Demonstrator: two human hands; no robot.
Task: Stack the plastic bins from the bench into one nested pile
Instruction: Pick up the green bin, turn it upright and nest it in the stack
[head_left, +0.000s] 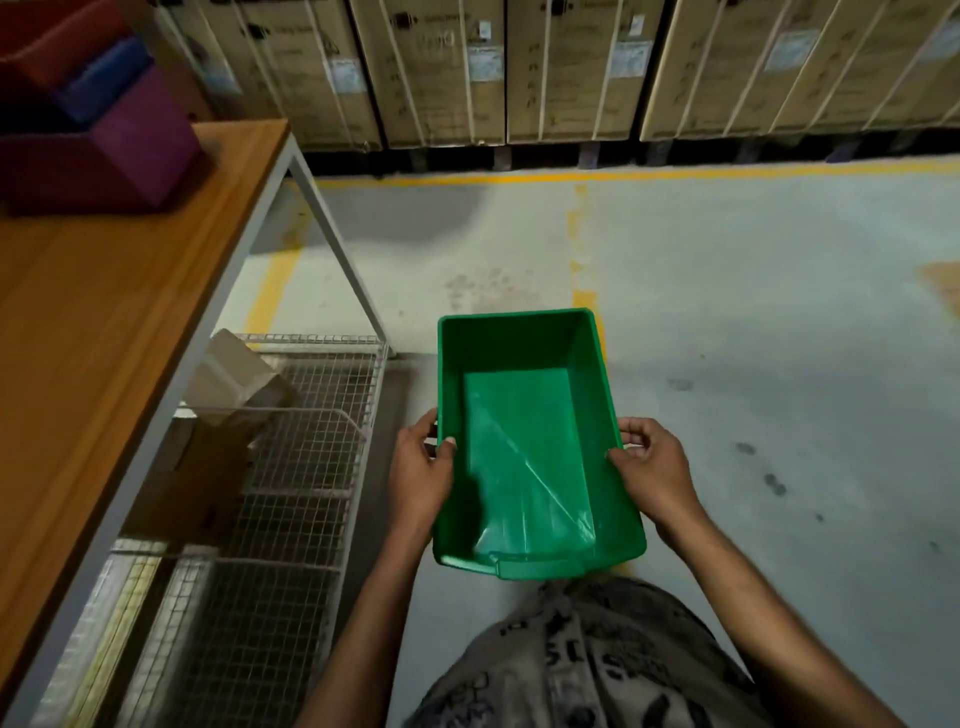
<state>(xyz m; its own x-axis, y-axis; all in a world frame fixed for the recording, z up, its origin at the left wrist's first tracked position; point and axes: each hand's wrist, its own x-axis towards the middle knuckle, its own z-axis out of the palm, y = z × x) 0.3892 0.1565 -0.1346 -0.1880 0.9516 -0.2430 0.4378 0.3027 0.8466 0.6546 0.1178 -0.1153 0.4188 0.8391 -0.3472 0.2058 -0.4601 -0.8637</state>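
A warehouse — strapped cardboard cartons in a row, yellow floor lines, concrete floor.

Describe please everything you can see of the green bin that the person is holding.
The green bin is a rectangular open-top tub of glossy plastic, with walls sloping inward to a flat bottom and a rolled rim. It is empty; light glares across its bottom. A small lip sticks out at the near end. It is held upright above the floor, right of the bench. The left hand and the right hand grip its long sides, thumbs over the rim.
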